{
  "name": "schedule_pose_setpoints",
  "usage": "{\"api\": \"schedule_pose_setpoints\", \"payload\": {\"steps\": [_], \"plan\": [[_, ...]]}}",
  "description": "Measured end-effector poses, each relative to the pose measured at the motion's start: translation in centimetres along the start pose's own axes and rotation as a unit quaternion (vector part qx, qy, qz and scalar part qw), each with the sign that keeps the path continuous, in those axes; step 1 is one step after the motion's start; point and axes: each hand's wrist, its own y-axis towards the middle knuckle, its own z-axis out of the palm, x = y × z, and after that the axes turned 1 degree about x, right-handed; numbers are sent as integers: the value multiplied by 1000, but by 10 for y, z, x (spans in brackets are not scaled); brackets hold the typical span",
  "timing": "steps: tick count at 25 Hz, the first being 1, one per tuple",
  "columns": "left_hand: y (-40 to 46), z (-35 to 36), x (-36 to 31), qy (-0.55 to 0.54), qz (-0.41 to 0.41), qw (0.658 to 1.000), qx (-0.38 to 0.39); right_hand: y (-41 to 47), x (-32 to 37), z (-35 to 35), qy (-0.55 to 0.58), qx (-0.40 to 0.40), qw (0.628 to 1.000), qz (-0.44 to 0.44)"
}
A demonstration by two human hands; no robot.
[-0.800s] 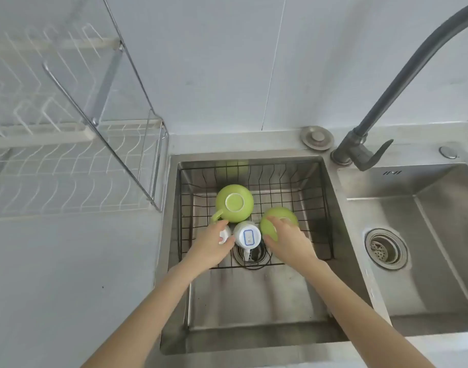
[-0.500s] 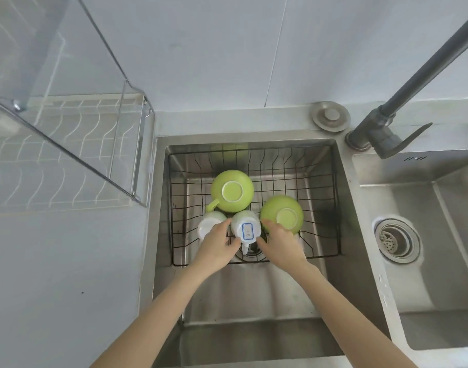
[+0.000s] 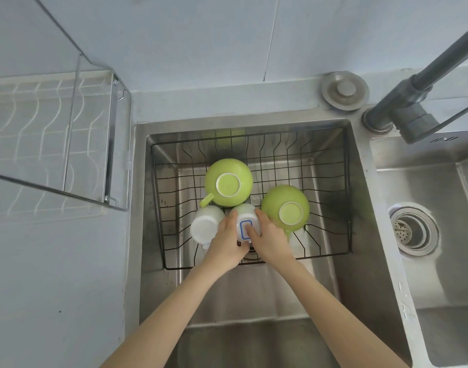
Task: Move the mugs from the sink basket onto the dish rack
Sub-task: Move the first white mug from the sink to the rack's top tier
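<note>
While both hands clasp one white mug: two green mugs, another white.

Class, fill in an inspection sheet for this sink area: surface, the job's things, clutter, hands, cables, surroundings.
Surface: steel sink, bare at the near end.
Job's things: four upturned mugs in the wire basket: two green mugs, plain white mug, labelled white mug; dish rack holds none.
Clutter: nothing seen.
Hands: left hand and right hand clasp the labelled white mug.
Cables: nothing seen.
Surroundings: faucet, second basin drain, round cap, tiled wall.
</note>
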Motion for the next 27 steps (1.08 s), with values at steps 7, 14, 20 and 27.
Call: {"api": "schedule_pose_setpoints", "payload": {"steps": [7, 14, 20, 27], "plan": [[-5, -1, 7, 122, 40, 992, -13, 1, 1, -3, 55, -10, 998, 13], [-3, 1, 5, 174, 52, 982, -55, 1, 0, -9, 69, -16, 997, 19], [-16, -8, 1, 140, 103, 983, -66, -22, 1, -24, 59, -25, 998, -12], [-58, -37, -15, 92, 209, 966, -123, -77, 16, -62, 32, -21, 991, -125]]}}
